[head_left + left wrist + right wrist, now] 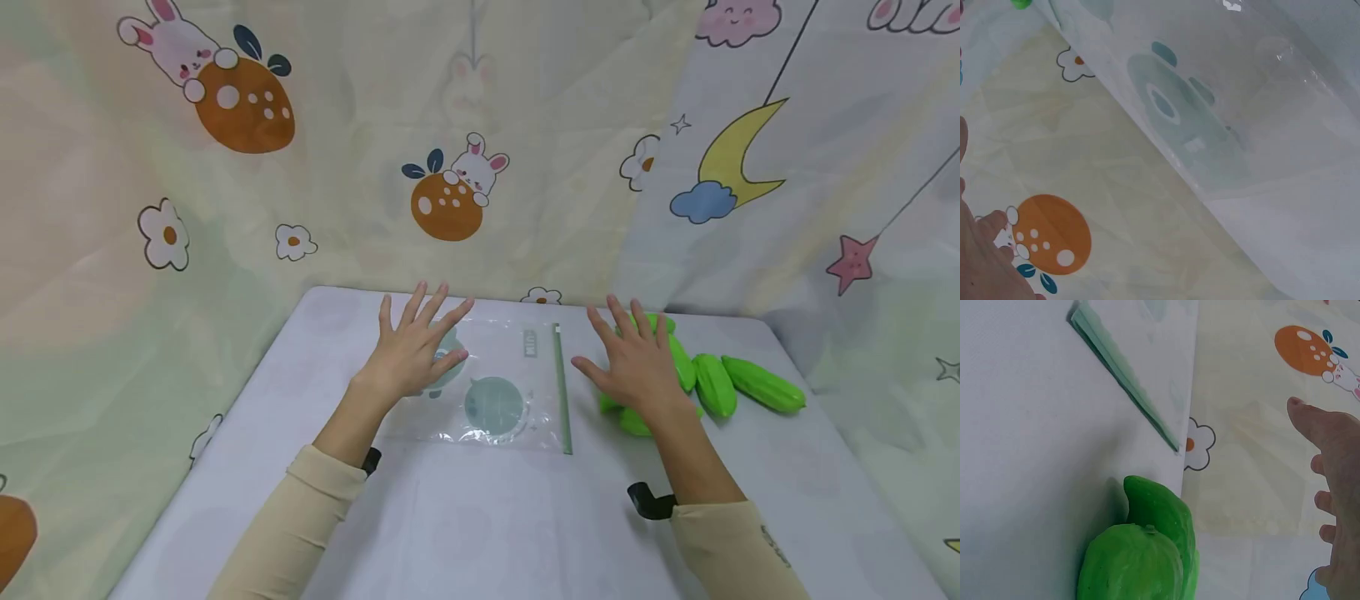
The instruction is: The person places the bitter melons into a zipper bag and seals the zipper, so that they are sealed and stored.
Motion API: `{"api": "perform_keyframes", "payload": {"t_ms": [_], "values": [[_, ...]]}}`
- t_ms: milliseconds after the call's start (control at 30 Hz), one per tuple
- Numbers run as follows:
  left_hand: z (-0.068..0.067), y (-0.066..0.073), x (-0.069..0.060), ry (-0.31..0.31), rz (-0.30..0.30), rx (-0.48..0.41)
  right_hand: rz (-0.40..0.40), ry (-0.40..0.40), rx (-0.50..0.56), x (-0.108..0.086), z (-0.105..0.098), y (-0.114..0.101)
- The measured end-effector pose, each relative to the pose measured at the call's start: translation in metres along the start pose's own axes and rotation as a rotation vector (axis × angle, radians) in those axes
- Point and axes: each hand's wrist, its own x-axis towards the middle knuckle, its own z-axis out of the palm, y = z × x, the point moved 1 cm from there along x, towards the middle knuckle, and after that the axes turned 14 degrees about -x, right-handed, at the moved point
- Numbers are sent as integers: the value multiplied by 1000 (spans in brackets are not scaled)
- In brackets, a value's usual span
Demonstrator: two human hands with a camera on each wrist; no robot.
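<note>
A clear zip bag (pixel 493 407) with green round prints lies flat on the table, its green zip edge (pixel 563 392) facing right. Over the bag's left part hovers my left hand (pixel 405 358), fingers spread and holding nothing. My right hand (pixel 637 367), also spread and empty, is above a group of bright green, elongated, cucumber- or papaya-like pieces (pixel 765 385). It hides part of that group. In the left wrist view the bag (pixel 1179 125) shows wrinkled film. Below the hand in the right wrist view are several green pieces (pixel 1132 565).
The white-covered table (pixel 480 525) ends at a patterned cloth backdrop (pixel 345 167) behind and at the sides. Dark wrist-camera mounts (pixel 651 502) stick out at both sleeves.
</note>
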Motion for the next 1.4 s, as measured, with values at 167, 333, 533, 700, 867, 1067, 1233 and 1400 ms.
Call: {"api": "perform_keyframes", "payload": {"t_ms": [167, 333, 533, 700, 867, 1067, 1233, 1400], "values": [[2, 3, -2, 15, 9, -14, 1, -2, 13, -5, 3, 3], [7, 8, 0, -7, 29, -10, 10, 10, 12, -12, 6, 9], [21, 11, -1, -46, 31, -12, 7, 18, 7, -20, 9, 13], [29, 12, -7, -70, 20, 12, -7, 27, 18, -20, 12, 11], [28, 12, -7, -72, 22, 11, -8, 16, 29, -19, 14, 9], [26, 15, -1, -65, 45, -16, -13, -5, 39, -19, 11, 11], [30, 24, 1, -75, 73, -40, -9, -16, 29, -24, 13, 14], [32, 36, 2, -103, 98, -37, -8, -7, 50, -28, 17, 15]]}}
